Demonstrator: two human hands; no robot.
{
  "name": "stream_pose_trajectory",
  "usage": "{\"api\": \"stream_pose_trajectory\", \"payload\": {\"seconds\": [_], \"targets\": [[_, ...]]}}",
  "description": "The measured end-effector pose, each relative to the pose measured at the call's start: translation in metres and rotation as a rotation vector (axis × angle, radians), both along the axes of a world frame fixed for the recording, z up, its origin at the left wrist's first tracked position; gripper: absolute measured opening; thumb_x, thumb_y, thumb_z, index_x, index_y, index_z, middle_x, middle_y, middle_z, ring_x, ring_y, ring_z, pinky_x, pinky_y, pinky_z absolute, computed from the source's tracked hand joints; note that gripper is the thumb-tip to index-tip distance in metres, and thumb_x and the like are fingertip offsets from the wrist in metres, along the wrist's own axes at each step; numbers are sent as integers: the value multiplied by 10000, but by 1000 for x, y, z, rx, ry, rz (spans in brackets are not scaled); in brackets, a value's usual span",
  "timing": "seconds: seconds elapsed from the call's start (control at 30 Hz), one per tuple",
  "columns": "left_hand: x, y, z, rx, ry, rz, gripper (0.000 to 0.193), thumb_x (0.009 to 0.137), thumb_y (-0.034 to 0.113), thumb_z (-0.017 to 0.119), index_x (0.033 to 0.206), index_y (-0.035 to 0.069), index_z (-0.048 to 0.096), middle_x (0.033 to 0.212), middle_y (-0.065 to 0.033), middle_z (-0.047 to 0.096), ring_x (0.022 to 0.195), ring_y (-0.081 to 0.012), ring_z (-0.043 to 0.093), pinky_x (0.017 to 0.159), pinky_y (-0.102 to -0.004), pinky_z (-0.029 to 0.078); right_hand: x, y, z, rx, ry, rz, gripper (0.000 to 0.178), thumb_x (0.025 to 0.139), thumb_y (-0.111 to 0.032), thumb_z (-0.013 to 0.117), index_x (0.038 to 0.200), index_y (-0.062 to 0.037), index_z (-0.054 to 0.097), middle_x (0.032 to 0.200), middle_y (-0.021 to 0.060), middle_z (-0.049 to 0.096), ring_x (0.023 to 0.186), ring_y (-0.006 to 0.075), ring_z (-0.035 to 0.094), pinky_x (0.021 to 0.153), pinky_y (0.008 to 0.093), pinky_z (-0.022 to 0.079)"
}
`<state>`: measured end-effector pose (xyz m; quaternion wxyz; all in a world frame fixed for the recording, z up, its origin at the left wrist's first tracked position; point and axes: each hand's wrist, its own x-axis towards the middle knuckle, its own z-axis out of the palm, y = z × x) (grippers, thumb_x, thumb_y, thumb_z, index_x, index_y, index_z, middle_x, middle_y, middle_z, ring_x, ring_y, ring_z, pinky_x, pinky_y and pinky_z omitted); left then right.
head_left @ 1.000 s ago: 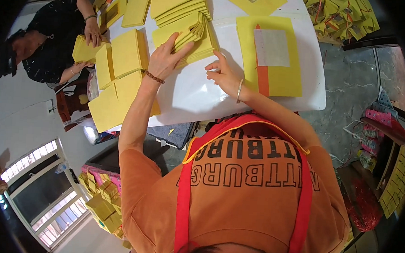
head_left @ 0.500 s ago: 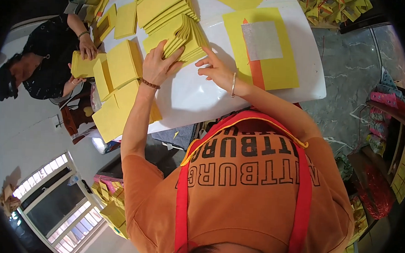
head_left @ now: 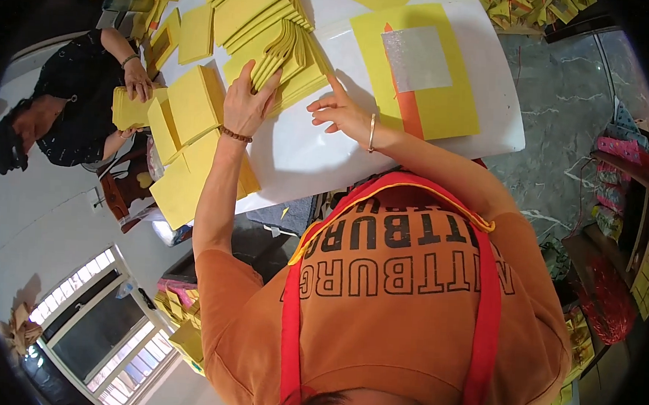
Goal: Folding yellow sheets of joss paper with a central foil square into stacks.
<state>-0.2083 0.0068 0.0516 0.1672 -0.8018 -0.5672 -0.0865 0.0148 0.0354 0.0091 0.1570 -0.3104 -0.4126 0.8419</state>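
At the table's middle, a stack of yellow paper sheets lies with its upper layers bent up into a fold. My left hand, a beaded bracelet at its wrist, grips the near left part of that fold between thumb and fingers. To the right, my right hand holds nothing; its fingers are spread and the forefinger reaches to the stack's right edge. Whether that fingertip touches the paper I cannot tell. Right of it lies a flat yellow sheet with an orange strip and a silver-grey square.
More yellow paper piles and folded yellow pieces cover the left side of the white table. A co-worker at the left handles a yellow bundle. Beyond the table's far right corner is a heap of yellow-orange pieces.
My left hand has shifted slightly left, and the bent layers in it stand more fanned out. My right hand has moved a little left, fingers still apart.
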Motion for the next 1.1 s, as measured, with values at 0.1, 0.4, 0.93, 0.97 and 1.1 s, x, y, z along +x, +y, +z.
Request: {"api": "stream_pose_trajectory", "payload": {"seconds": [0.1, 0.4, 0.93, 0.97, 1.1], "targets": [[0, 0, 1, 2, 1, -6, 468, 681, 155, 688, 1121, 273, 580, 1209, -136, 443, 787, -218, 538, 679, -320, 470, -1, 1, 0, 25, 15, 5, 881, 821, -220, 546, 1412, -134, -101, 1100, 91, 558, 903, 151, 583, 701, 295, 457], [-1, 0, 0, -55, -58, -3, 438, 706, 156, 684, 1120, 260, 585, 1203, -142, 441, 799, -237, 542, 676, -325, 466, -2, 2, 17, -34, 159, 55, 983, 779, -180, 628, 1410, -198, -126, 1122, 84, 547, 904, 123, 562, 719, 296, 451], [2, -2, 4, -24, -113, -23, 428, 691, 201, 704, 1106, 232, 600, 1211, -168, 428, 857, -283, 531, 727, -356, 450, -2, 4, 17, -71, 247, 102, 984, 791, -135, 623, 1405, -282, -133, 1126, 67, 539, 924, 100, 536, 731, 280, 443], [2, -1, 3, -28, -122, -25, 434, 688, 214, 708, 1108, 231, 598, 1215, -176, 423, 870, -291, 525, 734, -364, 445, -2, 4, 17, -80, 249, 101, 986, 790, -131, 624, 1405, -279, -133, 1124, 66, 540, 922, 99, 535, 727, 274, 444], [4, -5, -2, -49, -98, -2, 449, 681, 236, 713, 1113, 224, 591, 1217, -185, 419, 888, -304, 515, 738, -375, 434, -3, 3, 17, -87, 262, 95, 987, 787, -126, 624, 1406, -276, -130, 1120, 67, 542, 920, 98, 535, 728, 273, 443]]}}
